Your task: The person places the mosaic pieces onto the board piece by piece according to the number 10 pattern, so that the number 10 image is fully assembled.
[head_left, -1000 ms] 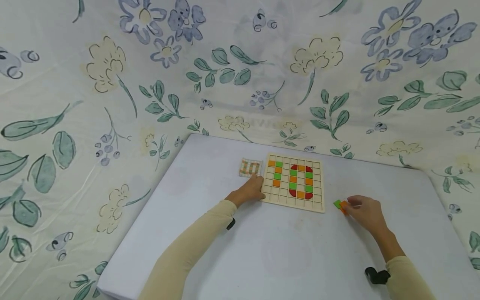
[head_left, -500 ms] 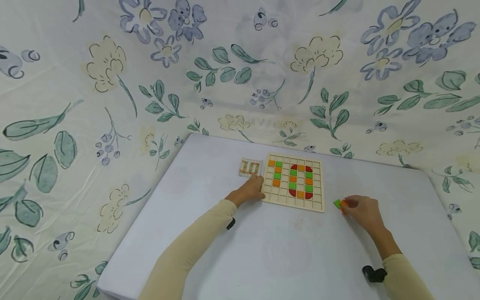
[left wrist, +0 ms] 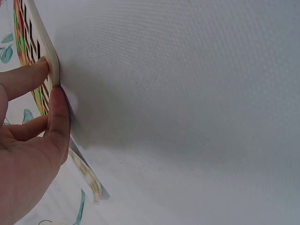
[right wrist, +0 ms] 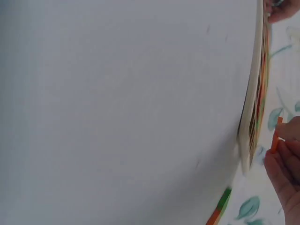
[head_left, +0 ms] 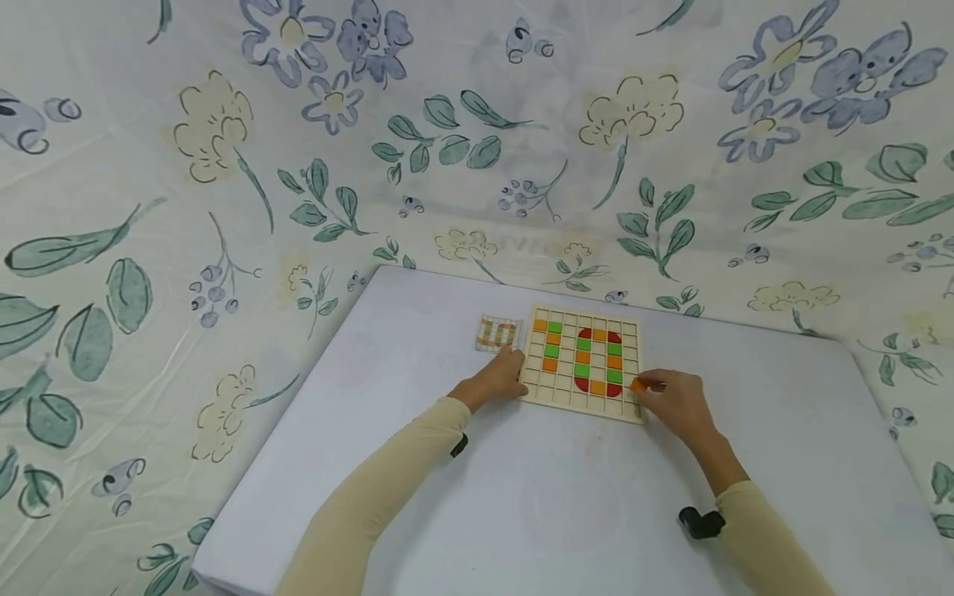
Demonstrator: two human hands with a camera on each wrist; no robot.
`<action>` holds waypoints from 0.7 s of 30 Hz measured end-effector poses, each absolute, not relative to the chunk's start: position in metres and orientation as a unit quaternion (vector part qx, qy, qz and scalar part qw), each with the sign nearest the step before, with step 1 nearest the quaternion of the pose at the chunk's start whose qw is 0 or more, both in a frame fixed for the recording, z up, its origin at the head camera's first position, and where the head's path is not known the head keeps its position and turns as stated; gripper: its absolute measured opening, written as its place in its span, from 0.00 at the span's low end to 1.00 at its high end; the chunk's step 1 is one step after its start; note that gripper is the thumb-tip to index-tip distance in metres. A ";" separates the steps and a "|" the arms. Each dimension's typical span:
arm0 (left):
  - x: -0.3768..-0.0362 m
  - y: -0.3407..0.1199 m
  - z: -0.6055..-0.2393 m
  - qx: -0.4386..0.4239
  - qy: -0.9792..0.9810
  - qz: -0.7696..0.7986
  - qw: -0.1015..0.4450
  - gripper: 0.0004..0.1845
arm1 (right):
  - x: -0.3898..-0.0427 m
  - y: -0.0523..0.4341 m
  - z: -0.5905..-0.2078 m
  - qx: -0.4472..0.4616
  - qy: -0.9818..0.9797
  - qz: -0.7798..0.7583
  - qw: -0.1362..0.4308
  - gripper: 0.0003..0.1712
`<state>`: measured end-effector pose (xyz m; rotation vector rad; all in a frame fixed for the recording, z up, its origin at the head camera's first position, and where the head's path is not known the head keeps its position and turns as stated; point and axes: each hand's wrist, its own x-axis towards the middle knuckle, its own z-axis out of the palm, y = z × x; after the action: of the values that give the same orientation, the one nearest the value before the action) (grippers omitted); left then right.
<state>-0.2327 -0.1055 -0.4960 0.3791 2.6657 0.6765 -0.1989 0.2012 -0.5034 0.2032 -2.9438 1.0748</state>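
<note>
A wooden grid board [head_left: 628,348] lies on the white table, with green, orange and red tiles set in it in the shape "10". My left hand [head_left: 513,374] grips the board's left edge. In the left wrist view the thumb [left wrist: 58,112] and a finger pinch that edge [left wrist: 50,56]. My right hand [head_left: 643,386] is at the board's lower right corner and pinches a small orange tile [head_left: 637,383]. The right wrist view shows this orange tile [right wrist: 275,136] between the fingertips, just off the board's edge [right wrist: 253,108].
A small pattern card [head_left: 497,333] showing "10" lies left of the board, also seen as the card [left wrist: 86,176] below the left hand. Loose green and orange tiles [right wrist: 221,208] lie on the table near the right hand. Floral cloth [head_left: 224,165] surrounds the table [head_left: 522,497].
My right hand picked an orange tile from the loose tiles at the right and moved left to the board's lower right corner. The left hand stayed on the board's edge.
</note>
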 end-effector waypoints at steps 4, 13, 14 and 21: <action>-0.233 -0.106 -0.495 0.135 0.944 0.238 0.184 0.21 | -0.207 0.174 -0.505 0.111 -0.933 0.342 0.011 0.17; -0.229 -0.104 -0.489 0.129 0.940 0.251 0.190 0.21 | -0.216 0.120 -0.513 0.183 -0.936 0.301 0.010 0.16; -0.229 -0.104 -0.489 0.128 0.940 0.254 0.191 0.21 | -0.216 0.117 -0.513 0.186 -0.937 0.296 0.006 0.16; -0.229 -0.106 -0.491 0.128 0.941 0.252 0.187 0.21 | -0.220 0.101 -0.514 0.200 -0.936 0.291 0.003 0.15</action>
<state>-0.2293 -0.1062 -0.4910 0.3613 2.6484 0.7081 -0.2203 0.1010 -0.5142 0.6278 -2.9339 0.9117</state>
